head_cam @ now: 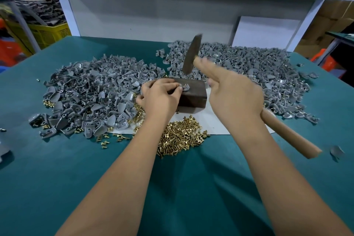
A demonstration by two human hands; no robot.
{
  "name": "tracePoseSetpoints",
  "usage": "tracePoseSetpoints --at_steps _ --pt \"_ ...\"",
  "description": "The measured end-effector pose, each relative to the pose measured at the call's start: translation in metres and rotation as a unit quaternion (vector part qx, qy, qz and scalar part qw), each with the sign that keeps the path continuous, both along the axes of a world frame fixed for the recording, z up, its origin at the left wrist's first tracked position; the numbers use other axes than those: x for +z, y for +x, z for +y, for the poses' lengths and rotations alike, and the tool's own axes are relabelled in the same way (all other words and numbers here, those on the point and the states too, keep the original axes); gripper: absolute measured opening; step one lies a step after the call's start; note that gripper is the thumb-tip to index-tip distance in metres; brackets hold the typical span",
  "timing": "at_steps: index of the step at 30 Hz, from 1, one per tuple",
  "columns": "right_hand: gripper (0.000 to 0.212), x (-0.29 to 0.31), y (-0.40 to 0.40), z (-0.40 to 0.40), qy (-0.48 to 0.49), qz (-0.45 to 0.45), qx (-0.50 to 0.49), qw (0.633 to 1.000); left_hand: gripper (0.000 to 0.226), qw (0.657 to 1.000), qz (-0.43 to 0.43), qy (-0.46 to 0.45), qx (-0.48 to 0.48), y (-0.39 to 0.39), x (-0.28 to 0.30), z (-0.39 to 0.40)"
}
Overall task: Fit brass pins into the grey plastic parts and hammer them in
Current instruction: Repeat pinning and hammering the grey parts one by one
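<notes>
Dark rectangular wooden block [192, 95] mid-table — heap of grey plastic parts [92, 94] left, second grey plastic heap [258, 67] behind-right, scattered small brass pins [180, 136] in front.

hammer head [192, 54] — motion-blurred

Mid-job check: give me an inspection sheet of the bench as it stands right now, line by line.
Surface: teal mat, with a white sheet under the work area.
Job's things: one grey part with pin sits on the dark block; hammer raised above it, blurred; brass pins heap in front; grey parts in a left pile and a right pile.
Clutter: stray pins and parts scattered across the mat.
Hands: left hand pinches the part on the block; right hand grips the hammer handle.
Cables: nothing seen.
Surroundings: white shelf frame behind; yellow crate at far left.
</notes>
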State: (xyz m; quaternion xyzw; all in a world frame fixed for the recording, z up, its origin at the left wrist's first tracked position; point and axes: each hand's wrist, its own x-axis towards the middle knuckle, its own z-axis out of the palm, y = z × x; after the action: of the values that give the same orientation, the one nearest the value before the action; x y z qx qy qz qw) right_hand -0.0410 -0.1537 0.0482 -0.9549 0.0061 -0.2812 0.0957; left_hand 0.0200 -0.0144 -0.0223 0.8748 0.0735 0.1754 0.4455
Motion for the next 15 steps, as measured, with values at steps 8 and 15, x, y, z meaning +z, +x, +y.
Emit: tracePoseSetpoints --at_steps 8,15 --pt "0.051 -0.010 -0.002 -0.001 0.026 0.019 0.017 0.999 0.016 1.000 -0.009 0.008 -0.001 -0.002 0.003 -0.001" --pt "0.039 -0.013 0.019 -0.024 0.161 0.049 0.007 0.986 0.018 1.000 0.003 -0.002 -0.025 -0.003 0.004 0.000"
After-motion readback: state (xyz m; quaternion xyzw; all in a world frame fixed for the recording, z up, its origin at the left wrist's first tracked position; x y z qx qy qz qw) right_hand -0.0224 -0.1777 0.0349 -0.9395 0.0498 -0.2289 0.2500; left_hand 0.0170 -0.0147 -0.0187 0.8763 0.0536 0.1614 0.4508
